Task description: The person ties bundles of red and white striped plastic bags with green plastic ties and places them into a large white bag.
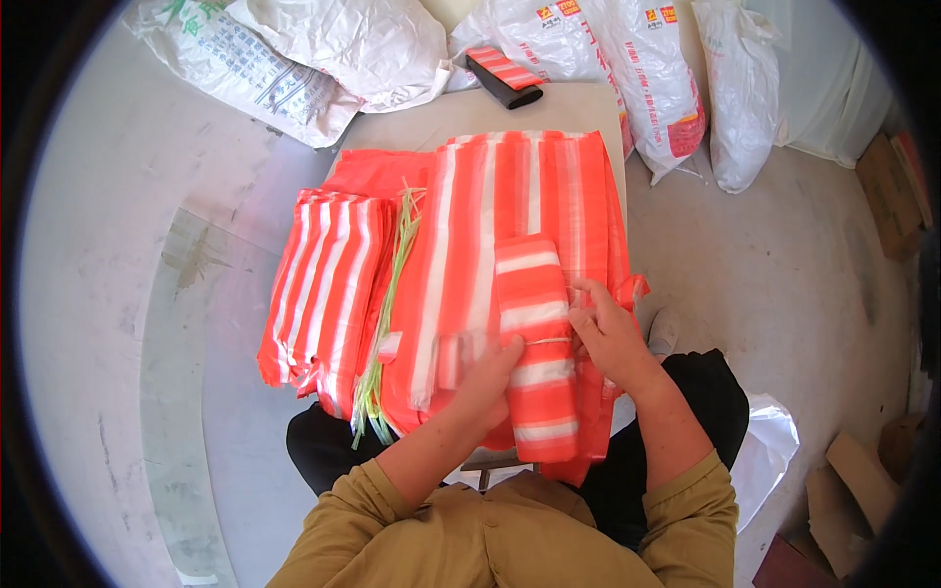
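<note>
A folded bundle of red-and-white striped plastic bags point(534, 279) lies lengthwise on a large stack of the same bags point(470, 206). A thin tie point(549, 341) crosses the bundle's middle. My left hand point(480, 387), slightly blurred, grips the bundle's left edge with the thumb on top; its other fingers are partly hidden. At the right edge, my right hand point(613, 333) has its fingers bent near the tie; what lies between them is too small to make out. A bunch of pale green plastic strips point(392, 304) runs down the stack's left side.
Another striped stack point(323, 274) sits left of the strips. At the table's point(412, 122) far edge lies a black roll point(505, 90) with striped material. Full white sacks point(358, 49) stand beyond. Cardboard boxes point(887, 196) are at the right, and a glass sheet point(176, 392) lies left.
</note>
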`<act>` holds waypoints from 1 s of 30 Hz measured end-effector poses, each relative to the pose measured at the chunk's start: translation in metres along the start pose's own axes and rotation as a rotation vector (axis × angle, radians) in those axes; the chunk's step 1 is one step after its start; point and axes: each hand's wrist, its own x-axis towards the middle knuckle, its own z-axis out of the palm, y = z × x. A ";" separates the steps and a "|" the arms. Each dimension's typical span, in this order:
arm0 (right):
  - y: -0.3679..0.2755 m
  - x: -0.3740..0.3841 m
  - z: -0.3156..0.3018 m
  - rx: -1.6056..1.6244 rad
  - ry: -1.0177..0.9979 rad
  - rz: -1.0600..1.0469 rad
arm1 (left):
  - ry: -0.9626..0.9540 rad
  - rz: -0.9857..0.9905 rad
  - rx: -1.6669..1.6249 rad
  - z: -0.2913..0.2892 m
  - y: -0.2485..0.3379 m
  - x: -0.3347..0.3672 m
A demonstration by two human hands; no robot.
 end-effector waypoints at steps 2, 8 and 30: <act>-0.003 -0.002 0.001 0.201 -0.010 -0.054 | -0.039 -0.022 0.060 0.009 0.004 -0.006; -0.003 0.006 0.009 0.384 0.057 -0.147 | -0.085 -0.047 0.189 0.007 0.003 -0.010; 0.008 0.013 0.009 -0.845 -0.130 -0.704 | -0.074 -0.001 0.600 0.012 -0.009 -0.013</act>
